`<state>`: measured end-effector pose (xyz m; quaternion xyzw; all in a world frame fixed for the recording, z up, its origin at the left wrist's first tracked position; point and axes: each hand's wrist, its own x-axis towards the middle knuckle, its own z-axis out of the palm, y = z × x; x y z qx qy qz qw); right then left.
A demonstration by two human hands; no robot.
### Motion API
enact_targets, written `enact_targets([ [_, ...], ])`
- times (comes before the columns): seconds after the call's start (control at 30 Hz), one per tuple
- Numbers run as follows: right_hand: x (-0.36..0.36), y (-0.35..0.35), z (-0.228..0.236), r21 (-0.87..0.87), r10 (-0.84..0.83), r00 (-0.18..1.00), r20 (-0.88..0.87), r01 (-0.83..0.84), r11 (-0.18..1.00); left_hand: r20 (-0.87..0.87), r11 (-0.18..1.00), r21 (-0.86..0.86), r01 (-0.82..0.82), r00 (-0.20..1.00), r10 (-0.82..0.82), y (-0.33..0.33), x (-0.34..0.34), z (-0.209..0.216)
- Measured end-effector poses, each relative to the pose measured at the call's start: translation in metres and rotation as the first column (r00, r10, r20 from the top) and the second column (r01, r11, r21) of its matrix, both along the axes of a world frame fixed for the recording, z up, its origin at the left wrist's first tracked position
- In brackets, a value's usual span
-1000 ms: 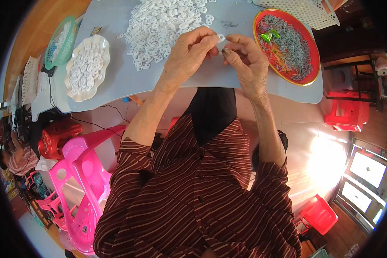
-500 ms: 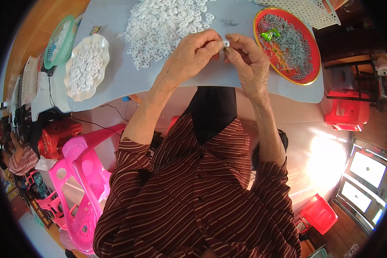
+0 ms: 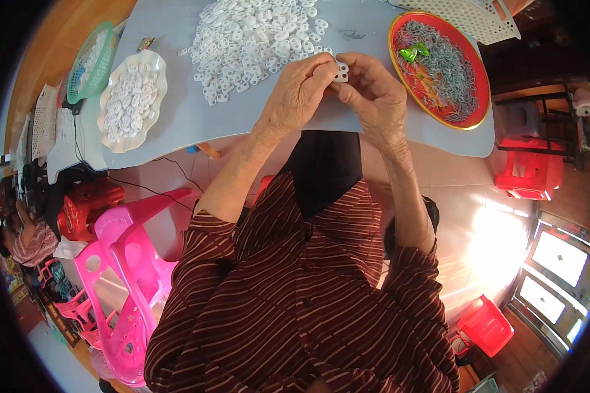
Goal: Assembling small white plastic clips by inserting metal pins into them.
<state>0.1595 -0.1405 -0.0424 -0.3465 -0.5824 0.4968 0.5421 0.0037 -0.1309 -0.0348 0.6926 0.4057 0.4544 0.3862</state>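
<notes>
Between my two hands is a small white plastic piece with holes (image 3: 341,72), held up just over the table's near edge. My left hand (image 3: 296,95) pinches it from the left, fingers curled. From the right, the thumb and fingertips of my right hand (image 3: 377,95) close on the same piece. Whether a screw is also between the fingertips is too small to tell. Beyond my left hand spreads a heap of similar white pieces (image 3: 255,42). To the right of my right hand is a red tray with a gold rim (image 3: 484,98), holding many grey screws (image 3: 449,65) and a green wrapper (image 3: 413,52).
A scalloped white dish (image 3: 158,65) of white pieces stands at the table's left, beside a green basket (image 3: 108,56). A few loose screws (image 3: 352,34) lie beyond my hands. A white perforated basket (image 3: 485,23) is at far right. A pink chair (image 3: 134,262) stands at lower left.
My hands have shifted slightly, and the white piece between them has turned so that more of its holes show. My left forearm has moved a little to the right.
</notes>
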Motion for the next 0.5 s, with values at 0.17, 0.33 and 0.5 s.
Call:
enact_targets([
  [0.17, -0.001, -0.002, 0.003, 0.022, -0.018, 0.999, 0.045, 0.017, 1.000, -0.046, 0.997, 0.077, 0.018, 0.999, -0.015, 0.000, 0.000, -0.002],
  [0.33, -0.001, -0.005, 0.008, 0.047, -0.085, 0.970, 0.229, 0.076, 0.996, -0.128, 0.987, 0.154, 0.044, 0.991, -0.024, 0.000, -0.003, -0.001],
  [0.5, -0.001, -0.006, 0.010, 0.107, -0.119, 0.953, 0.277, 0.093, 0.990, -0.029, 0.997, -0.062, 0.038, 0.999, -0.040, -0.004, 0.001, 0.008],
])
